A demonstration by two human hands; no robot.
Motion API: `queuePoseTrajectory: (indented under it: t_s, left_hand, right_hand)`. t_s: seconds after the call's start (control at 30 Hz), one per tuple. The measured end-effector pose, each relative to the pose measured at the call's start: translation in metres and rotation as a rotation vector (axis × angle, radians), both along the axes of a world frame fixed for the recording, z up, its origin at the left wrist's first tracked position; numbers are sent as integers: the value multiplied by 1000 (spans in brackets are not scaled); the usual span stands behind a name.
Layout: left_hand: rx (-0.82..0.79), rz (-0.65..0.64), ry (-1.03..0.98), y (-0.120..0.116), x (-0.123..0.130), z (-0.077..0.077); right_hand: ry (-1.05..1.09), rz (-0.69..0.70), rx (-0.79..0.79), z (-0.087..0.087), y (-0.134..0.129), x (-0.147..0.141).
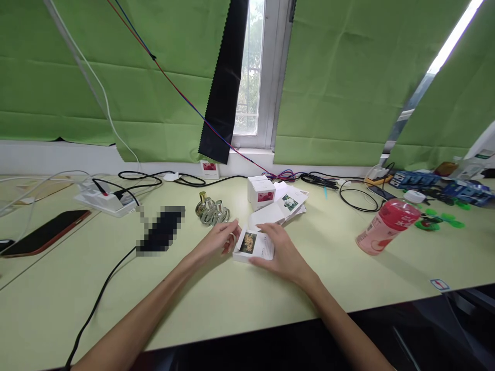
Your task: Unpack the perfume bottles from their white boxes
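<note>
A small white cardboard box (258,246) with a yellow flower picture lies on the table in front of me. My right hand (284,255) grips it from the right, thumb along the near side and fingers over the far side. At the box's left end, my left hand (222,238) has its fingers curled in against the edge; what its fingertips pinch there is partly hidden. Just beyond, flat white cartons (291,202) with flower pictures lie in a loose pile. Small glass bottles (212,210) with gold and silver caps stand together behind my left hand.
White boxes (261,192) with a red flower picture stand behind the pile. A pink drink bottle (386,226) is at the right. To the left lie a phone (48,233), a power strip (106,199) and a pixelated dark object (161,232) with a cable. More cables run along the wall.
</note>
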State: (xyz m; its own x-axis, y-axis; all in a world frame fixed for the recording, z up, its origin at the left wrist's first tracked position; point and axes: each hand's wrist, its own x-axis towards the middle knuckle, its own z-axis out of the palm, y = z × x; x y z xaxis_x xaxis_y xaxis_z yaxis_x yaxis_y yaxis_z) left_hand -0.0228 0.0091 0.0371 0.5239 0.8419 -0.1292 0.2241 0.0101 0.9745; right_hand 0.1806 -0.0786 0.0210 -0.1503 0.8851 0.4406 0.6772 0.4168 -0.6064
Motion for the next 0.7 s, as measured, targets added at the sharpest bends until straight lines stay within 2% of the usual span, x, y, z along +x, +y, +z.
queuePoseTrajectory:
  t_s: [0.07, 0.13, 0.3, 0.47, 0.7]
  left_hand:
    - [49, -62, 46, 1, -5, 3]
    - [48, -128, 91, 3, -11, 6]
    - [-96, -278, 188, 7, -19, 0]
    - [-168, -193, 234, 7, -13, -12]
    - [-150, -151, 229, 6, -11, -9]
  right_hand:
    - [-142, 76, -59, -3, 1, -7]
    - [-200, 77, -97, -8, 3, -11]
    - [-140, 75, -131, -16, 3, -9]
    - [-70, 93, -114, -14, 0, -4]
    - [-9, 132, -72, -19, -2, 1]
